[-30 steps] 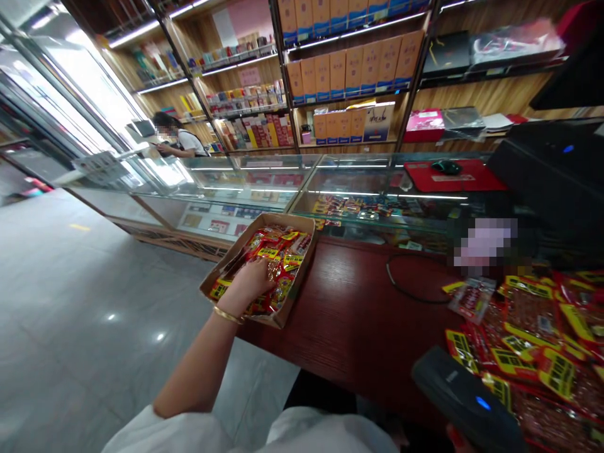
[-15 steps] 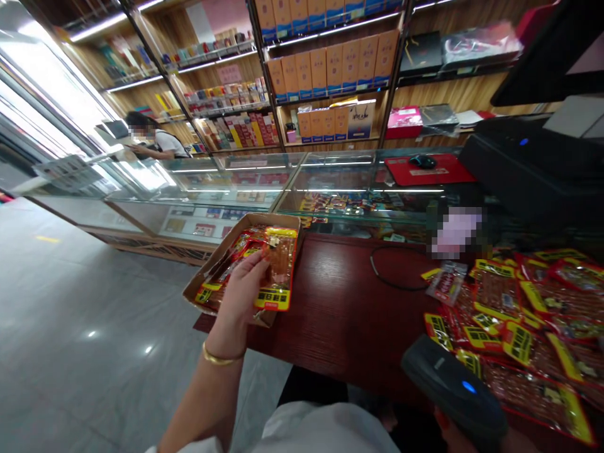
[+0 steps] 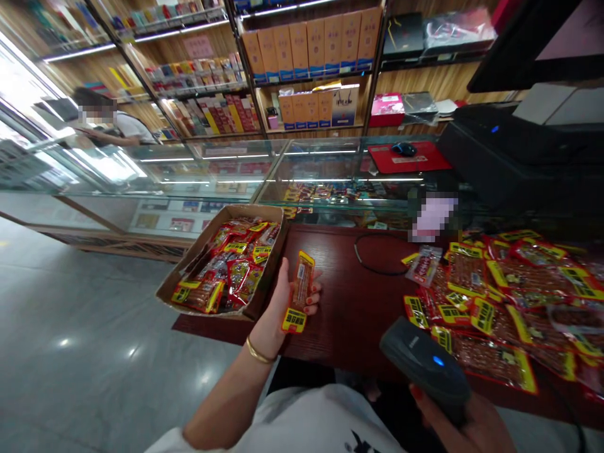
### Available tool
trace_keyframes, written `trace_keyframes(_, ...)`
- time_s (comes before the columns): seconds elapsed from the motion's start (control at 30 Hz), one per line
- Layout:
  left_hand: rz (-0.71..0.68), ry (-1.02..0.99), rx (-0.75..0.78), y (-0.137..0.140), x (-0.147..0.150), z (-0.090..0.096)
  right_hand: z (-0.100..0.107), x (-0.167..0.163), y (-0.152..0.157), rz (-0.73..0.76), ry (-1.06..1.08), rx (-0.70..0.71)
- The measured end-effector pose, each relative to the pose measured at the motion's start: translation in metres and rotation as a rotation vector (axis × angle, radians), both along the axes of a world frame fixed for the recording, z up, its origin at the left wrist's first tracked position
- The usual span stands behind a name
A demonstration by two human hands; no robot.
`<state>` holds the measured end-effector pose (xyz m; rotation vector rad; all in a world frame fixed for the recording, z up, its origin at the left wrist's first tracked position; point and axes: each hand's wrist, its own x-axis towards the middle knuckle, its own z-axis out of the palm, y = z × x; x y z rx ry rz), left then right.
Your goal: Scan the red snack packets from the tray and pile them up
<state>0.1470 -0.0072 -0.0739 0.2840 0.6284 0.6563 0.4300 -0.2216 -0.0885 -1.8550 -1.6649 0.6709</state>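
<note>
A red and yellow snack packet point(image 3: 301, 290) with brown contents is held upright by my left hand point(image 3: 278, 305), its fingers curled round the back. To its left stands an open cardboard box point(image 3: 163, 296) filled with similar packets. My right hand point(image 3: 465, 418), low at the right, grips a black barcode scanner point(image 3: 427, 362) with a blue light; most of those fingers are hidden under it. Beyond the scanner, a loose heap of snack packets point(image 3: 500, 302) covers the right of the dark red wooden table point(image 3: 337, 314).
Behind the table runs a glass display counter point(image 3: 212, 165). On it are a red mouse mat point(image 3: 425, 165) with a mouse point(image 3: 404, 149), and a black machine point(image 3: 514, 170). A black cable point(image 3: 372, 267) loops over the table. Another person point(image 3: 127, 126) is at the far left.
My left hand has moved right, away from above the box, with the packet turned to show a narrower face. The scanner in my right hand has come further into view.
</note>
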Motion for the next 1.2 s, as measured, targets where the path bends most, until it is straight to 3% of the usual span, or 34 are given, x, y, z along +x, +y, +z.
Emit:
trace_keyframes(0.1,-0.053,0.006,0.030,-0.003,-0.003,0.001,0.002,-0.001,0.002,-0.020,0.006,-0.009)
trace_keyframes(0.37,-0.042,0.326,0.205,-0.011,0.002,0.000,0.013,-0.017,0.006,-0.110,0.059,-0.013)
trace_keyframes(0.57,-0.036,0.337,0.274,-0.013,0.003,-0.002,0.012,-0.022,0.002,-0.186,0.115,-0.024)
trace_keyframes(0.7,-0.106,0.390,0.346,-0.015,0.005,-0.005,0.013,-0.022,0.007,-0.135,0.086,0.002)
trace_keyframes(0.87,-0.251,0.562,0.549,-0.017,0.009,-0.010,0.022,-0.027,0.018,0.034,-0.025,0.032)
trace_keyframes(1.03,-0.302,0.630,0.697,-0.015,0.006,-0.010,0.026,-0.025,0.015,0.118,-0.034,0.025)
trace_keyframes(1.2,-0.334,0.692,0.769,-0.011,0.004,-0.007,0.022,-0.013,0.008,0.110,-0.044,-0.022)
